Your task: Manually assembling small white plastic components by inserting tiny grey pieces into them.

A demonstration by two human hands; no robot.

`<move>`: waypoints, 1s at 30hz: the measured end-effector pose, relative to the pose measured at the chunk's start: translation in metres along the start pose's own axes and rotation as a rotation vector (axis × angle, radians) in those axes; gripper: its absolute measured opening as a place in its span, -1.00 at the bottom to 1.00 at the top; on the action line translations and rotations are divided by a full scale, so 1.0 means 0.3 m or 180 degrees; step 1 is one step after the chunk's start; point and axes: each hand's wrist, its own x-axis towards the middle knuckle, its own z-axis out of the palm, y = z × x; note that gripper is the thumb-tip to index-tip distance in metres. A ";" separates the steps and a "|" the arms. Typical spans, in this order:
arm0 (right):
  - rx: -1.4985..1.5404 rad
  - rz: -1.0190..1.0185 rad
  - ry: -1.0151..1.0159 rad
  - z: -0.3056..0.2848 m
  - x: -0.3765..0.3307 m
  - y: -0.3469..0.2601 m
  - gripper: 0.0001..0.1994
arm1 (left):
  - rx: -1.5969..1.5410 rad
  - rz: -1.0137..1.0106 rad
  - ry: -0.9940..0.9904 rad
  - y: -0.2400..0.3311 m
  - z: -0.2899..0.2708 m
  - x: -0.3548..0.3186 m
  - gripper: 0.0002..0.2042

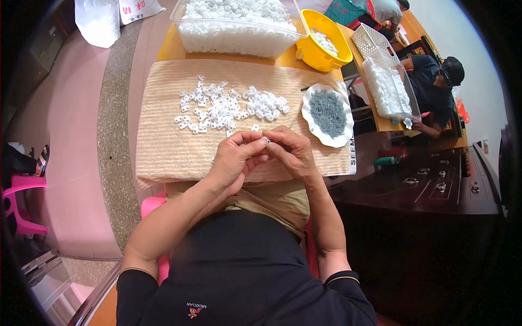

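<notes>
My left hand (231,160) and my right hand (295,152) meet over the towel's near part, both closed. Thumbs and fingers of the two pinch one small white plastic piece (266,140), mostly covered by the fingertips. Just beyond them, a loose heap of small white plastic pieces with holes (217,111) spreads over the striped beige towel (163,155). To its right lies a tighter heap of rounded white pieces (266,103). A scalloped white dish (335,142), full of tiny dark grey parts (327,113) too fine to make out, stands right of my right hand.
Behind the towel stand a clear box (228,41) of white pieces and a yellow basin (314,56). On another table at right are a white basket (372,41) and a clear box of white pieces (386,89), beside a person in dark clothes (432,81). A pink stool (24,204) stands left.
</notes>
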 end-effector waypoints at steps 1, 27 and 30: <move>-0.0102 -0.0015 0.0077 0.003 0.000 -0.002 -0.76 | -0.0021 0.0013 -0.0003 0.000 0.001 0.002 -0.90; -0.1785 -0.1009 0.0978 -0.022 -0.015 -0.048 -0.88 | 0.0085 0.0272 0.0183 -0.004 0.010 -0.002 -0.88; -0.2656 -0.0958 0.1289 -0.109 -0.055 -0.027 -0.85 | 0.0197 0.0204 0.0173 -0.003 0.016 -0.007 -0.89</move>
